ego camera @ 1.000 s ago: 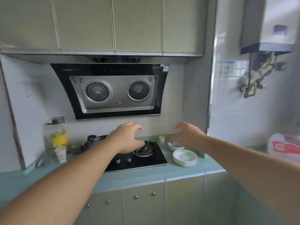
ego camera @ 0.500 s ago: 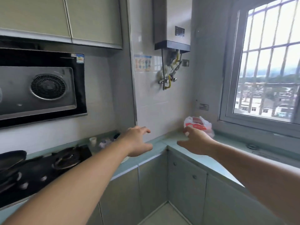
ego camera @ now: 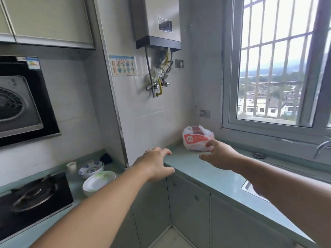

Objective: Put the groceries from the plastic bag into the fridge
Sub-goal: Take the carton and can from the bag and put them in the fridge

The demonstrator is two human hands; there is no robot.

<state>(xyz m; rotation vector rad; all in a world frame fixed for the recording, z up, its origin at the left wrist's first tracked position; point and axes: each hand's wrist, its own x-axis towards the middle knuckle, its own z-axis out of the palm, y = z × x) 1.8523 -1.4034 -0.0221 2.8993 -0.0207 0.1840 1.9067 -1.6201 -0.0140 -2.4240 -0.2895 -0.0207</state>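
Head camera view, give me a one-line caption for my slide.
Both empty hands, left hand and right hand, reach toward the plastic bag on the green countertop below the window.

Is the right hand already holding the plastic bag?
No, the right hand is open with fingers spread, just short of the plastic bag, which sits untouched on the counter.

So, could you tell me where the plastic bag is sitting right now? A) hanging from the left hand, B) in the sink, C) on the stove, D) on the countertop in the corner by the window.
D: the plastic bag rests on the countertop in the corner below the window, with the right hand just in front of it.
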